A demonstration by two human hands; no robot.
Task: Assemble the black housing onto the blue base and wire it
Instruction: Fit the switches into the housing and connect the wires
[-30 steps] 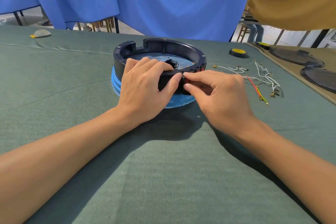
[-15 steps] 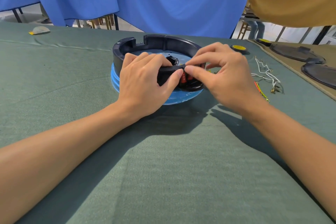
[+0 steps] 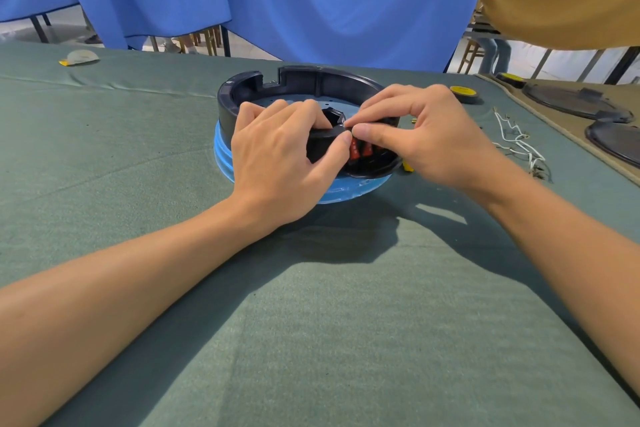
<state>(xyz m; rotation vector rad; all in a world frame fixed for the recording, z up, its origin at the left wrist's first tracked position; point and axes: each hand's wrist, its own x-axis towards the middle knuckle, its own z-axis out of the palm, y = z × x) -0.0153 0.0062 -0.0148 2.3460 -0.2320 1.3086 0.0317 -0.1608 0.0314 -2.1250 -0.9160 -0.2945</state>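
Observation:
A round black housing (image 3: 304, 83) sits on the blue base (image 3: 225, 158) in the middle of the green table. My left hand (image 3: 277, 156) grips the housing's near rim, fingers curled over the top and thumb on the outer wall. My right hand (image 3: 426, 139) reaches over the rim from the right, its thumb and fingers pinching the housing wall at the red switches (image 3: 360, 151). A bundle of white wires (image 3: 517, 142) lies on the cloth to the right, apart from both hands.
A yellow-topped black disc (image 3: 464, 92) lies behind my right hand. Dark round lids (image 3: 575, 100) rest on a tan mat at the far right. A small cap (image 3: 79, 56) lies far left. Blue curtains hang behind the table.
My right hand has risen from the housing's outer front wall to reach over the rim from above. The left hand has kept its grip. The red switches show more.

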